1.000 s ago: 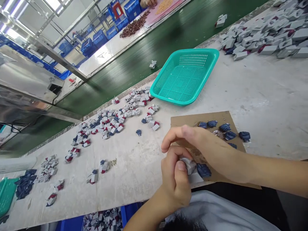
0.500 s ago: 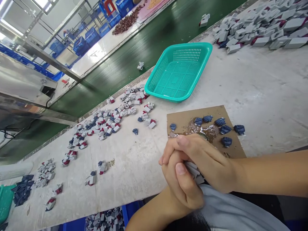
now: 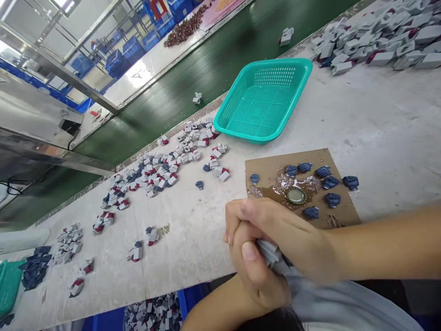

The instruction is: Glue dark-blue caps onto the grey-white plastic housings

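Head view, grey part (image 3: 271,253) gripped, slanting down-right

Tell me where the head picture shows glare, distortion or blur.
Head view: glare on the far white bench and on the wet patch of the cardboard; the tilted wide view slants the green belt; the left hand and right hand, clasping the grey part, look sharp.

Grey part (image 3: 270,253) is mostly hidden betw. the clasped hands, left hand (image 3: 258,276) & right hand (image 3: 289,232), so its shape can't be told. Grey pile (image 3: 379,41), upper right, is cut by the top & right edges; teal basket (image 3: 7,285), lower left, by the left edge. Brown bits (image 3: 186,28) near the top are too small to ID.
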`<move>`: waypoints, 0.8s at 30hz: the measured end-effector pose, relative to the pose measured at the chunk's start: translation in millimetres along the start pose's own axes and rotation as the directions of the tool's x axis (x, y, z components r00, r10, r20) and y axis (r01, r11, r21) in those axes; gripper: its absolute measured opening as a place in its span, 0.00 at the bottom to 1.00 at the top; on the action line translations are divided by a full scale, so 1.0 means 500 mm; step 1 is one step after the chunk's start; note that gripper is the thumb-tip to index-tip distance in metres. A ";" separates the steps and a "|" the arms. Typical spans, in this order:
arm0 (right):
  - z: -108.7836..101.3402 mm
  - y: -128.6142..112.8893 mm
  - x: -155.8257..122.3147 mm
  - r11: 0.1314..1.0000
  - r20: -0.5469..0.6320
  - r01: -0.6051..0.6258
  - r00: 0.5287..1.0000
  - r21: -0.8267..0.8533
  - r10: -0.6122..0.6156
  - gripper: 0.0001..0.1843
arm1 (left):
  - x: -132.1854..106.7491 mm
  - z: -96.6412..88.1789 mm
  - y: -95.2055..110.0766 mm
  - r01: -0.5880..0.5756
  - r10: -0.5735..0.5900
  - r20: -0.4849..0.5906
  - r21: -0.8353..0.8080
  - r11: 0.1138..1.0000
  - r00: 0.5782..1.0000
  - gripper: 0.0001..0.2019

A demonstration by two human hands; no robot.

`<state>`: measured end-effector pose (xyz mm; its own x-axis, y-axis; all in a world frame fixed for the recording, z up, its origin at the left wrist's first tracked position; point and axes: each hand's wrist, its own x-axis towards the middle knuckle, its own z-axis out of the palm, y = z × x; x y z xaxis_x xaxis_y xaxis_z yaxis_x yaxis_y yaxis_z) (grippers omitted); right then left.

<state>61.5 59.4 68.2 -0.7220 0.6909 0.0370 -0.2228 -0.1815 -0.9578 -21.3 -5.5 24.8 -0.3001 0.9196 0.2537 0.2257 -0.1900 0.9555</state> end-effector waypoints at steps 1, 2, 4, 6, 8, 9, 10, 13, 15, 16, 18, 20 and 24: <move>-0.005 0.002 0.008 0.996 0.020 -0.077 0.997 0.042 0.076 0.37 | 0.009 -0.005 -0.002 -0.051 0.052 0.015 -0.009 0.999 0.999 0.21; -0.011 0.002 0.015 0.982 0.039 -0.163 0.986 0.100 0.160 0.38 | 0.017 -0.008 -0.005 -0.096 0.097 0.028 -0.017 0.995 0.995 0.20; -0.024 -0.004 0.028 0.918 0.082 -0.318 0.948 0.236 0.307 0.40 | 0.027 -0.011 -0.010 -0.119 0.122 0.047 -0.054 0.991 0.991 0.19; -0.034 -0.019 0.036 0.879 0.098 -0.364 0.931 0.308 0.351 0.40 | 0.030 -0.012 -0.015 -0.111 0.116 0.046 -0.095 0.989 0.992 0.18; -0.039 -0.038 0.040 0.912 0.075 -0.297 0.955 0.283 0.288 0.40 | 0.027 -0.013 -0.016 -0.091 0.100 0.069 -0.123 0.988 0.993 0.18; -0.040 -0.047 0.040 0.932 0.054 -0.259 0.966 0.255 0.254 0.39 | 0.025 -0.014 -0.016 -0.078 0.088 0.073 -0.134 0.988 0.993 0.17; -0.039 -0.054 0.040 0.945 0.033 -0.232 0.973 0.230 0.230 0.38 | 0.023 -0.014 -0.014 -0.064 0.075 0.073 -0.137 0.989 0.995 0.17; -0.028 -0.058 0.040 0.954 -0.010 -0.217 0.974 0.208 0.224 0.37 | 0.020 -0.010 -0.006 -0.047 0.056 0.067 -0.129 0.990 0.996 0.18; -0.017 -0.050 0.044 0.954 0.001 -0.226 0.973 0.197 0.230 0.37 | 0.020 -0.004 -0.003 -0.067 0.076 0.074 -0.125 0.990 0.994 0.18; -0.010 -0.044 0.047 0.958 0.004 -0.220 0.975 0.185 0.224 0.37 | 0.020 -0.003 -0.004 -0.078 0.087 0.077 -0.114 0.990 0.993 0.19; 0.001 -0.036 0.053 0.974 -0.049 -0.185 0.980 0.131 0.193 0.35 | 0.017 -0.011 -0.013 -0.109 0.113 0.077 -0.053 0.993 0.991 0.20; 0.003 -0.033 0.052 0.993 -0.143 -0.113 0.983 0.030 0.116 0.30 | 0.013 -0.045 -0.030 -0.129 0.126 0.036 0.094 0.987 0.991 0.19; -0.051 -0.031 -0.001 0.976 -0.310 -0.012 0.949 -0.219 -0.058 0.25 | 0.010 -0.203 -0.063 0.181 0.103 -0.400 0.611 0.771 0.911 0.13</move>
<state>82.0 79.9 75.6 -0.4692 0.8831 0.0028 -0.0655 -0.0317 -0.9974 -123.9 -29.6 11.4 -0.6209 0.6799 0.3901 0.6860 0.2304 0.6902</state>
